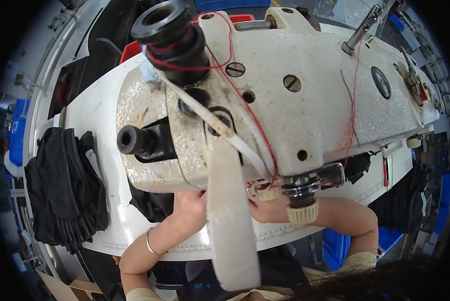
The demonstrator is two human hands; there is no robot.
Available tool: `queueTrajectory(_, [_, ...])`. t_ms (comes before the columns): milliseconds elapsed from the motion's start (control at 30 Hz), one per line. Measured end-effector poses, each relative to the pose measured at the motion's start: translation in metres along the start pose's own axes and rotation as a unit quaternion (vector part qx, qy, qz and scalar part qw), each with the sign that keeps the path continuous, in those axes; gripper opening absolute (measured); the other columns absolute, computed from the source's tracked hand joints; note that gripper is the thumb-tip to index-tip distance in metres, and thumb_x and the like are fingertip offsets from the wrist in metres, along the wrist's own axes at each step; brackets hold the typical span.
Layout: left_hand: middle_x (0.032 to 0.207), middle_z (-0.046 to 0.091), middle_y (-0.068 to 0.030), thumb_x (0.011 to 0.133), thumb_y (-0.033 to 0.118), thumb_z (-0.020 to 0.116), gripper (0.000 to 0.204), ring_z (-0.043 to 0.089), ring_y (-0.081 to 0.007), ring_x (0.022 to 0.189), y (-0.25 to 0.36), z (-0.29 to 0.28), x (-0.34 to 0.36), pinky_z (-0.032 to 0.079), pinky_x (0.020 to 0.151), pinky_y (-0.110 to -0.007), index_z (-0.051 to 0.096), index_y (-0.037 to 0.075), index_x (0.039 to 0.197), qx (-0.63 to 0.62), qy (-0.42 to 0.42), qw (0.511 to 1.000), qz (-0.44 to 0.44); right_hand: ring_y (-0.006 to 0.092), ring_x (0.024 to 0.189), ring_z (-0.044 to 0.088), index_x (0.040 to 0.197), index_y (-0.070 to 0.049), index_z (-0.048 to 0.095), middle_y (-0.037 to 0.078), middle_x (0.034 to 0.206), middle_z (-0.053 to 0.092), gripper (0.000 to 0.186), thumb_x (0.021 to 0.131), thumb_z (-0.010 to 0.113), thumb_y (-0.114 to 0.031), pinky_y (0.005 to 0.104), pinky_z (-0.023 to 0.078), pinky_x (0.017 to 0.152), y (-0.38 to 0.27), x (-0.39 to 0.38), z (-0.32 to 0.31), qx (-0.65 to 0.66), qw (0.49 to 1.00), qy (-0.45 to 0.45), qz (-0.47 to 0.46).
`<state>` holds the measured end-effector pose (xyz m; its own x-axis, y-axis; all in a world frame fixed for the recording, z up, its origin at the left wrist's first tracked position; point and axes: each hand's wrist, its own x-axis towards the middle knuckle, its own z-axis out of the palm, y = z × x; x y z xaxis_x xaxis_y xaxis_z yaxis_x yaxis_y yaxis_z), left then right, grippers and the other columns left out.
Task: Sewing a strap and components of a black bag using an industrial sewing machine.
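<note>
A white industrial sewing machine (pixel 330 100) fills the middle of the view, with red thread (pixel 257 123) strung over it. Below its left end is my left hand (pixel 187 209), beside a piece of black fabric (pixel 152 204) on the table. My right hand (pixel 268 209) reaches in from the other side, behind the cream tension knob (pixel 303 213). A long white lever (pixel 231 220) hangs between the two hands. The machine and lever cover the fingers of both, so their grip and anything in it are hidden.
Black fabric pieces (pixel 67 190) lie stacked at the table's left side. More black fabric (pixel 403 198) hangs at the right edge. A ruler strip (pixel 185 248) runs along the white table's (pixel 117 228) near edge. Blue bins (pixel 335 246) stand below at right.
</note>
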<state>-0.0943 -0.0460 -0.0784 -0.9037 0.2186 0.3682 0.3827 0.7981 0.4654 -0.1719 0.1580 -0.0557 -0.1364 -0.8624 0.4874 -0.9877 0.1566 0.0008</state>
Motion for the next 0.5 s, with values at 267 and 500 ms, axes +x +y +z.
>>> queueTrajectory(267, [0.09,0.067,-0.0159,0.061,0.008,0.065,0.034,0.066,-0.0312,0.078,0.003,-0.001,-0.008,0.051,0.077,-0.043,0.067,-0.001,0.095,-0.039,-0.027,0.999,0.0,0.0271,0.076,0.062,0.08,-0.006,0.061,0.009,0.072,0.059,0.017,0.067,0.059,-0.017,0.0414,0.047,0.086,0.0,-0.011,0.012,-0.061,0.993,0.002,-0.1])
queueTrajectory(500, [0.108,0.062,-0.0155,0.095,0.02,0.041,0.032,0.061,-0.0294,0.099,-0.039,-0.006,0.003,0.052,0.087,-0.041,0.055,0.003,0.119,-0.025,-0.159,0.987,0.01,0.0328,0.082,0.06,0.08,-0.002,0.062,0.015,0.084,0.063,0.022,0.075,0.061,-0.023,0.0439,0.049,0.07,0.008,-0.014,0.035,0.226,0.943,-0.223,0.098])
